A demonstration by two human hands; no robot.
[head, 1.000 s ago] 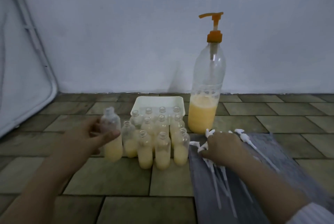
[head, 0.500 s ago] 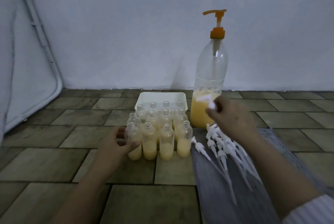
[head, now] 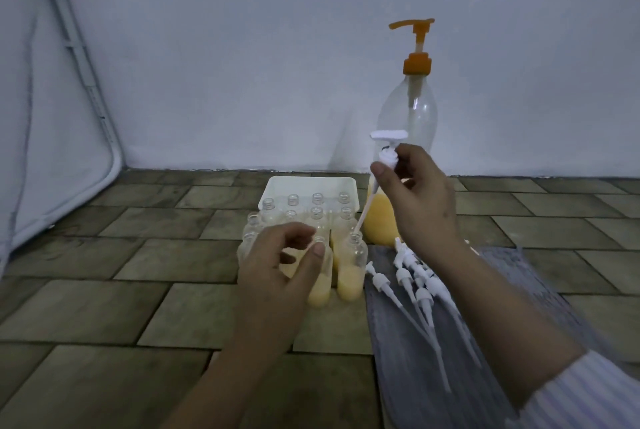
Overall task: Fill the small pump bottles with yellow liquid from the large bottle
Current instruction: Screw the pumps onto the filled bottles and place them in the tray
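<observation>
- Right hand (head: 420, 200) is pinching a white pump (head: 388, 148) upright, its tube angling down toward the small bottles (head: 351, 264).
- Left hand (head: 277, 269) is curling round a front bottle (head: 320, 285), part-filled with yellow.
- Large bottle (head: 407, 137) is standing behind, yellow liquid low.
- Spare pumps (head: 415, 285) are lying on a grey cloth (head: 412, 359).

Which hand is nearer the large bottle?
Right. The right hand holds a pump just in front of the large bottle; the left hand is lower, at the small bottles.
</observation>
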